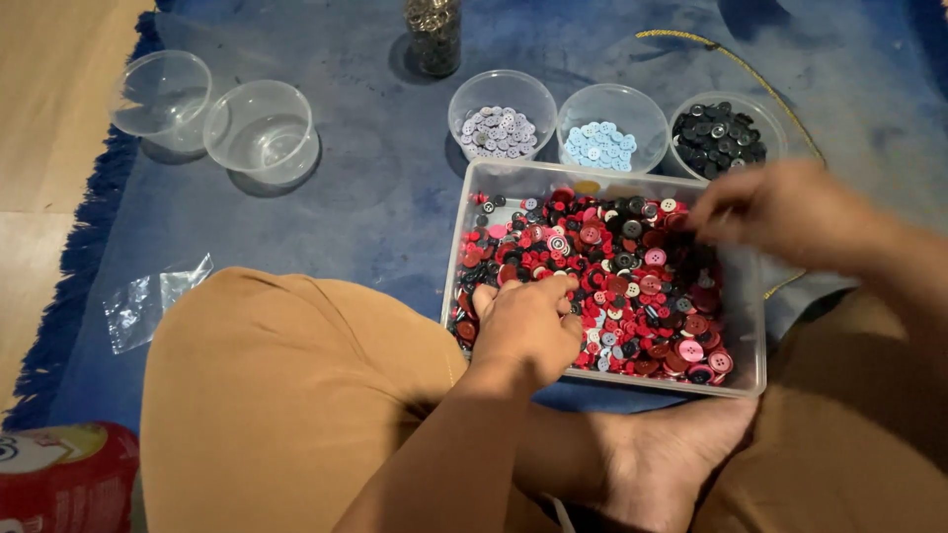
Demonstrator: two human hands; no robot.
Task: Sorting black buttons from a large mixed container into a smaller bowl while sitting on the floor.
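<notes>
- Far bottom left there's a red container (61,479) with a yellowish band, only partly in frame, so can't say much more about it.
- Just up from that, a crumpled clear plastic bag (150,299) lies flat on the blue rug (375,188), near its fringed edge.
- Top left: two empty clear cups (215,120) sitting side by side on the rug, pretty much touching.
- The person sits cross-legged in tan trousers (276,385), a bare foot (662,464) tucked in at the bottom middle.
- Top middle, a glass jar (433,35) of small metallic bits, cut off by the frame edge.
- Left hand (528,321) rests in the near-left part of the clear rectangular tub (752,336), fingers curled down into the buttons (612,276). Can't tell if it's actually pinching one or just digging around.
- The tub sits on the rug right in front of the legs, packed with mixed red, pink, black and a few grey buttons.
- Behind the tub, three clear bowls in a row: grey buttons in the grey button bowl (502,116), pale blue in the blue button bowl (612,128), black in the black button bowl (729,133).
- Right hand (790,212) hovers over the tub's far-right corner, blurry, fingertips bunched together and pointing left. Can't make out whether there's a button between them.
- A thin gold cord (736,64) loops across the rug, top right.
</notes>
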